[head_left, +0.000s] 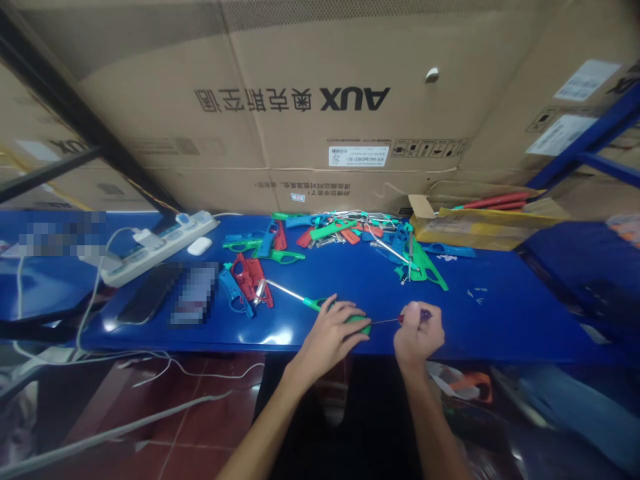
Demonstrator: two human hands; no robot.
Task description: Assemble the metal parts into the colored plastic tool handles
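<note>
Holds the green-handled lighter [361,319] at the front of the blue tabletop [505,313], directly beneath the curled fingers of the left hand [333,327], with the metal tube [285,291] projecting leftward. Clasps the screwdriver [401,319] in the closed right hand [420,333], just right of the lighter; aims the shaft at the handle's end, without clear sign of contact. Beyond both hands: loose coloured casings [330,231], then a large carton [280,147]. Leftward: a power strip [165,250].

Your lighter [361,327] is green with a silver tube [285,291]. Your screwdriver handle [425,317] is red and purple. The table [500,320] is bright blue. At twelve o'clock, the cardboard box [280,140] is brown with black letters [354,99].
</note>
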